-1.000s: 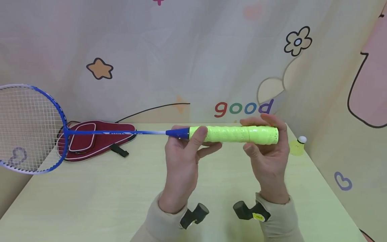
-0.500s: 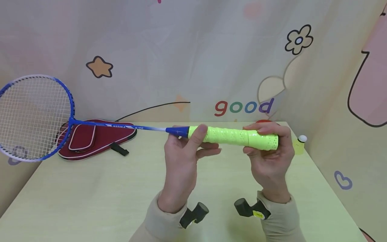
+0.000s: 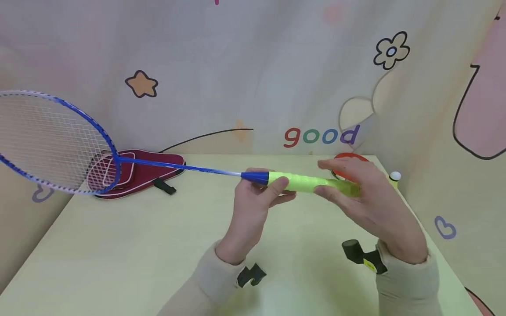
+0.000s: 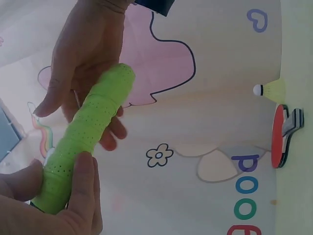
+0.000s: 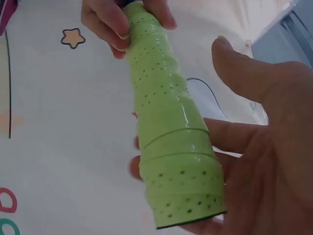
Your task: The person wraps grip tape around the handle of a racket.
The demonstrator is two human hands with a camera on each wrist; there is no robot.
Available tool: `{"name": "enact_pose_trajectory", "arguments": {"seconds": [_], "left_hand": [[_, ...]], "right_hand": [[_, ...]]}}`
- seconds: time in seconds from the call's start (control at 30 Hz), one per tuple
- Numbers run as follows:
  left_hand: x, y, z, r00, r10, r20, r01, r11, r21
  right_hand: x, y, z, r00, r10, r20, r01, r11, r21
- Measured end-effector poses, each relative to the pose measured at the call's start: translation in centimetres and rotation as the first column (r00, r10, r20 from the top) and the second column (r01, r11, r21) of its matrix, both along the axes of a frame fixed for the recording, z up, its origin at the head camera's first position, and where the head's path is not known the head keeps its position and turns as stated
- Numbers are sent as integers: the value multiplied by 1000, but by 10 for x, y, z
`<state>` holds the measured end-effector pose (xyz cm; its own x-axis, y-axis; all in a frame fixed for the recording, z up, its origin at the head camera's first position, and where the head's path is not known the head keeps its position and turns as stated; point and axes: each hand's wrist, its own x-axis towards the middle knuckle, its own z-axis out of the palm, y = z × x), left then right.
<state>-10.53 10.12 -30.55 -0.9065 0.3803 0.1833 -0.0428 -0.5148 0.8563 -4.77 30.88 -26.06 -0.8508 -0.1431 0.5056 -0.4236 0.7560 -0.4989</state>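
A badminton racket with a blue frame and a bright green wrapped handle is held above the table, its head to the left. My left hand pinches the handle near the blue cone, between thumb and fingers. My right hand is spread around the butt end. In the right wrist view its thumb stands apart from the handle, and its fingers pass behind it. Whether those fingers touch the grip I cannot tell. Part of the racket head lies outside the head view.
A dark red racket bag with a black strap lies at the table's back left. Toward the back right are a red table tennis paddle and a yellow shuttlecock with a white tip. A printed curtain hangs behind the table.
My right hand has loosened from the butt end, its fingers and thumb spreading apart. The racket turned and shifted slightly right with my left hand. The red paddle has come into sight behind.
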Motion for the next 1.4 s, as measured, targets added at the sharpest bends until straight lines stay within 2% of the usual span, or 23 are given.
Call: {"name": "enact_pose_trajectory", "arguments": {"seconds": [0.03, 0.1, 0.13, 0.2, 0.23, 0.3, 0.4, 0.43, 0.47, 0.53, 0.6, 0.63, 0.67, 0.7, 0.73, 0.8, 0.9, 0.97, 1.03, 1.13, 1.2, 1.3, 1.4], "left_hand": [[-1, 1, -2, 1000, -29, -2, 29, 1000, -4], [-2, 1, -5, 997, -72, -14, 72, 997, -1], [-2, 1, -6, 996, -91, -17, 91, 996, 4], [-4, 0, -9, 992, -123, -9, 123, 992, 10], [-4, 0, -11, 991, -137, -3, 138, 990, 7], [-7, 1, -16, 985, -171, 12, 172, 985, -29], [-9, 6, -25, 972, -230, 56, 236, 957, -168], [-9, 8, -29, 965, -249, 78, 260, 938, -231], [-9, 10, -32, 957, -271, 100, 289, 909, -301], [-6, 12, -36, 934, -318, 162, 357, 828, -432], [0, 14, -40, 907, -365, 210, 420, 750, -511], [3, 14, -42, 895, -386, 223, 443, 717, -537], [6, 14, -42, 885, -409, 224, 460, 691, -558], [8, 14, -41, 880, -424, 215, 464, 674, -575], [9, 12, -40, 880, -435, 189, 456, 667, -589], [9, 4, -32, 890, -440, 117, 411, 665, -624], [1, -16, -12, 913, -407, 0, 297, 667, -683], [-7, -33, 3, 933, -356, -57, 220, 687, -692], [-16, -51, 17, 952, -288, -100, 140, 703, -697], [-28, -75, 30, 973, -185, -140, 35, 714, -699], [-36, -89, 34, 979, -136, -155, -17, 696, -718], [-47, -107, 33, 982, -89, -166, -66, 663, -746], [-56, -125, 27, 980, -67, -186, -106, 616, -781]], "right_hand": [[-1, 2, 3, 997, -3, 80, -3, 997, 79], [-3, 3, 6, 971, 2, 239, -42, 986, 160], [-5, 4, 6, 953, 8, 303, -61, 984, 166], [-8, 5, 1, 926, 24, 378, -88, 984, 153], [-10, 6, -4, 922, 37, 385, -99, 985, 141], [-14, 11, -16, 932, 57, 358, -108, 986, 126], [-18, 23, -36, 943, 41, 331, -81, 991, 108], [-19, 28, -43, 942, 33, 335, -71, 992, 100], [-20, 34, -50, 938, 29, 346, -62, 994, 86], [-21, 45, -65, 926, 17, 376, -40, 998, 54], [-20, 56, -79, 915, 4, 404, -17, 999, 31], [-19, 61, -85, 910, -4, 414, -6, 1000, 23], [-18, 66, -91, 905, -10, 424, 4, 1000, 15], [-16, 70, -96, 900, -16, 436, 13, 1000, 10], [-15, 73, -101, 895, -19, 446, 19, 1000, 4], [-14, 79, -109, 887, -17, 461, 22, 1000, -5], [-14, 86, -120, 883, -27, 469, 25, 1000, 10], [-15, 91, -125, 880, -36, 474, 29, 999, 21], [-15, 95, -131, 867, -46, 496, 37, 999, 27], [-14, 100, -138, 841, -46, 539, 42, 999, 20], [-15, 103, -143, 833, -40, 551, 35, 999, 20], [-15, 105, -151, 839, -18, 544, 13, 1000, 13], [-14, 103, -157, 837, 7, 547, -15, 1000, 12]]}}
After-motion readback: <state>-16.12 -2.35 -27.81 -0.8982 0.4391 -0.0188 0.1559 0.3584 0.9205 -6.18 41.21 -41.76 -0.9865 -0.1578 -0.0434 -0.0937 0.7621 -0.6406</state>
